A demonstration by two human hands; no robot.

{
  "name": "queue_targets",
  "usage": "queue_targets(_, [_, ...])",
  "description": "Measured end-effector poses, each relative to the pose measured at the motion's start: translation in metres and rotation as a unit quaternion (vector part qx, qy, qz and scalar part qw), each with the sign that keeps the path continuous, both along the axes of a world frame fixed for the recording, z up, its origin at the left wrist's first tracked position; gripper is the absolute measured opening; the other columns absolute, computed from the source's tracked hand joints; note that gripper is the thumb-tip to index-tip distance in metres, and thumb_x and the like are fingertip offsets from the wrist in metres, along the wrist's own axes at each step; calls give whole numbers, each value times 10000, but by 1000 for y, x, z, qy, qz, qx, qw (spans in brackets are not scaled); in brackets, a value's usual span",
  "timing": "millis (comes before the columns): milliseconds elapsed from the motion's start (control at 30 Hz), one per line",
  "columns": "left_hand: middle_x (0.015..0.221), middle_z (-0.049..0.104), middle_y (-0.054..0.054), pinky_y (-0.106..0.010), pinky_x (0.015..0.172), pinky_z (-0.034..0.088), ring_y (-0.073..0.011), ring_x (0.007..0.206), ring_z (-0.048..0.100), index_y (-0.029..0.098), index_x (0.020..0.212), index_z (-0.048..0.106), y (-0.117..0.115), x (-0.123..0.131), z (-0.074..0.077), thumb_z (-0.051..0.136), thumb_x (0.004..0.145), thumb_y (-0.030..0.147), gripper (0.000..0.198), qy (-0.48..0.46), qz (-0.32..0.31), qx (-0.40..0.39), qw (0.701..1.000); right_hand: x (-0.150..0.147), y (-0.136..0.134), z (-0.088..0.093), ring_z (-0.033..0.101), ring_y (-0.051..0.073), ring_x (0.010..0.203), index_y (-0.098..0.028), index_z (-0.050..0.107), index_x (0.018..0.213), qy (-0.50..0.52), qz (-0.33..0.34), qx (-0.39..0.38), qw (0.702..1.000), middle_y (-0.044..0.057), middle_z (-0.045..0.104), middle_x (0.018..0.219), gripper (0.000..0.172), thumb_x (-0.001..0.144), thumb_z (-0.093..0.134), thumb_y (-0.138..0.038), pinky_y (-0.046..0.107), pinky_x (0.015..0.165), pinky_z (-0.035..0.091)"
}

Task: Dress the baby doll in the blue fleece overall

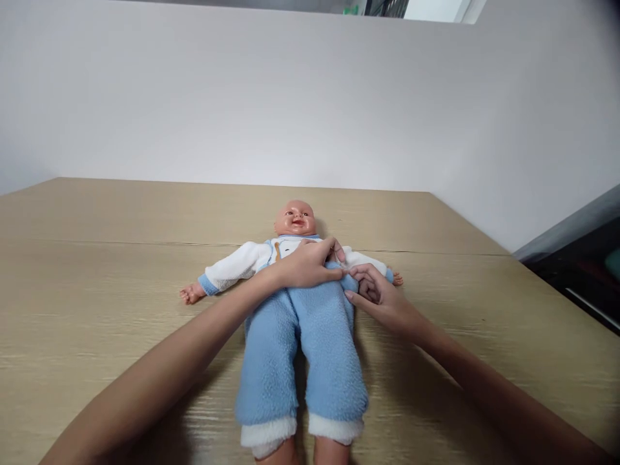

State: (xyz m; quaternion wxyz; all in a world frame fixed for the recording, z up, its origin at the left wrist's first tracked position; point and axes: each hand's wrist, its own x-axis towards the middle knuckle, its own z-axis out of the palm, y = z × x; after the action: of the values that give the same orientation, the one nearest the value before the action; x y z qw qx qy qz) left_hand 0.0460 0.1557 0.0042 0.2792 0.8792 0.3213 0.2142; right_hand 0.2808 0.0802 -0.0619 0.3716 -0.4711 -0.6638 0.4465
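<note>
A baby doll (pixel 296 218) lies on its back on the wooden table, its head away from me and its arms spread. It wears a white fleece top (pixel 232 265) with blue cuffs and blue fleece trousers (pixel 327 342) with white hems. My left hand (pixel 312 261) reaches across the doll's belly, fingers bent and closed on the clothing at the waist's right side. Beside it, my right hand (pixel 378 294) pinches the blue cloth at the same side of the waist. The exact spot between the fingertips is partly hidden.
The pale wooden table (pixel 121 323) has a seam running across it behind the doll's shoulders. A white wall (pixel 242 97) rises behind the table. A dark object (pixel 581 258) stands beyond the table's right edge.
</note>
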Motion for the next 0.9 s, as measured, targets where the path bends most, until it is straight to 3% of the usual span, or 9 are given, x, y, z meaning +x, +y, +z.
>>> queue_targets(67, [972, 681, -15, -338, 793, 474, -209, 887, 647, 210, 1172, 619, 0, 2, -1, 708, 965, 317, 249, -8, 2, 3, 1000, 8, -11, 1, 546, 196, 749, -291, 562, 1318, -104, -40, 74, 991, -6, 576, 931, 442, 980, 739, -514, 346, 706, 499])
queue_targets(133, [1027, 698, -36, -353, 837, 489, -222, 940, 650, 207, 1170, 611, -1, 5, -2, 675, 995, 301, 209, -8, 3, 26, 1000, 18, -16, 2, 629, 275, 945, -265, 579, 1311, -210, -90, 191, 954, 78, 656, 1106, 409, 984, 724, -466, 452, 868, 535])
queue_targets(200, [1119, 707, -69, -399, 937, 491, -259, 1042, 633, 204, 1156, 617, -1, 9, -2, 658, 1016, 302, 176, 10, 13, 83, 996, 31, -14, -1, 605, 389, 1244, -227, 590, 1346, -296, -131, 302, 897, 175, 656, 1337, 447, 971, 728, -426, 594, 1066, 468])
queue_targets(267, [1221, 691, -109, -460, 1036, 469, -308, 1144, 595, 192, 1175, 632, -2, 14, -1, 675, 1024, 354, 226, 37, 23, 142, 989, 44, -6, -5, 547, 443, 1387, -197, 578, 1411, -320, -134, 331, 878, 218, 634, 1447, 535, 949, 738, -414, 664, 1152, 409])
queue_targets(400, [1319, 655, -169, -495, 1092, 463, -352, 1232, 563, 133, 1284, 610, -2, 25, 0, 782, 962, 456, 488, 73, 18, 175, 982, 58, 10, 1, 738, 351, 1107, -222, 660, 1295, -208, -120, 185, 953, 135, 775, 1225, 460, 871, 771, -360, 525, 976, 595])
queue_targets(500, [1338, 654, -174, -502, 1066, 483, -360, 1215, 573, 126, 1333, 566, 0, 33, -7, 840, 898, 448, 606, 73, 14, 178, 981, 49, 10, 28, 773, 306, 967, -239, 720, 1192, -140, -150, 168, 964, 83, 809, 1096, 440, 787, 858, -342, 440, 880, 627])
queue_targets(633, [1228, 690, -143, -490, 999, 498, -336, 1121, 608, 185, 1188, 582, 4, 32, -18, 682, 954, 299, 279, -3, 44, 185, 982, 21, 5, 56, 732, 306, 1207, -275, 686, 1359, -11, -128, 180, 975, 86, 764, 1326, 627, 799, 927, -421, 433, 1056, 597])
queue_targets(733, [1147, 699, -130, -481, 973, 513, -319, 1067, 631, 195, 1119, 590, 5, 21, -21, 618, 940, 286, 202, -136, 52, 141, 979, 2, 6, 40, 674, 289, 1330, -297, 515, 1540, 111, -118, 115, 980, 107, 653, 1521, 760, 889, 855, -490, 448, 1123, 572])
queue_targets(900, [1328, 728, -117, -470, 1156, 479, -327, 1280, 639, 190, 1247, 653, -2, -7, -17, 697, 916, 391, 390, -375, 126, -8, 918, -24, 11, -7, 647, 322, 1345, -258, 652, 1357, 60, 2, 6, 998, 129, 702, 1433, 539, 972, 691, -633, 525, 1176, 502])
